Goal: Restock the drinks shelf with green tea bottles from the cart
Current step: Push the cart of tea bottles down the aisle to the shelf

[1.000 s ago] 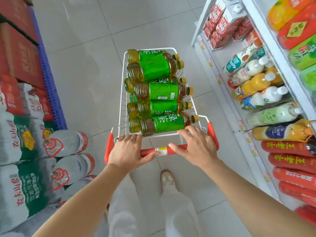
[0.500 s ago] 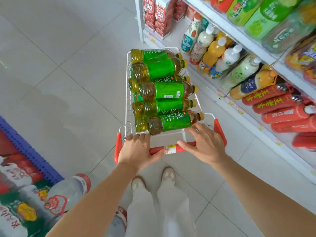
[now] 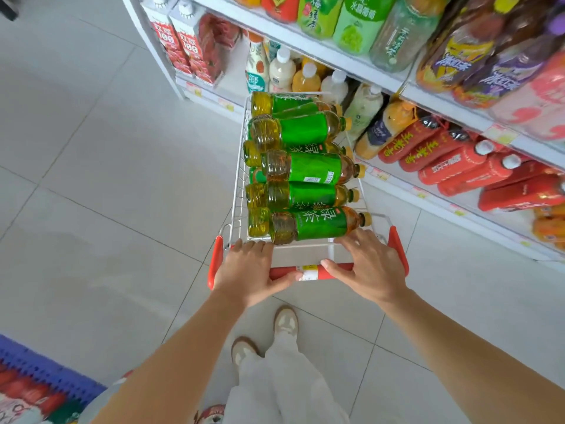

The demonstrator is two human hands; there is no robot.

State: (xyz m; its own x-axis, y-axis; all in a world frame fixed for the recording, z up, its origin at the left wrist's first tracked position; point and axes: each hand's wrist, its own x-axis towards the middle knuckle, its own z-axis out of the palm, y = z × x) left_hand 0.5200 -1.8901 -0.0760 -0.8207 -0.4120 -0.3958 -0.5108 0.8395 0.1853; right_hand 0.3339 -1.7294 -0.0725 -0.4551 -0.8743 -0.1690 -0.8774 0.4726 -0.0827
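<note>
Both hands are on the cart [image 3: 241, 166] right now. The left hand [image 3: 250, 270] sits on the left half of the red handle [image 3: 308, 272], thumb hooked along the bar and fingers reaching forward over it toward the near rim of the basket. The right hand [image 3: 370, 267] does the same on the right half, thumb on the bar, fingertips ending just beside the closest bottle [image 3: 318, 224]; can't tell if they actually touch it. So both hands are holding the handle and nothing else.

The green tea bottles [image 3: 305, 169] are all in the cart, lying on their sides in a pile that runs from the near edge to the far edge. The yellow caps point at the right edge and the bases at the left. The one with the big white characters on its label lies along the near edge.

The drinks shelf [image 3: 443, 108] runs along the cart's right side, and the cart's far right corner is almost up against it. The lower level has red bottles [image 3: 458, 160] lying down, and there are juice cartons [image 3: 183, 35] past the far end. Pale floor tiles [image 3: 107, 179] are on the left, with a blue pallet [image 3: 46, 371] in the bottom left corner of the view
</note>
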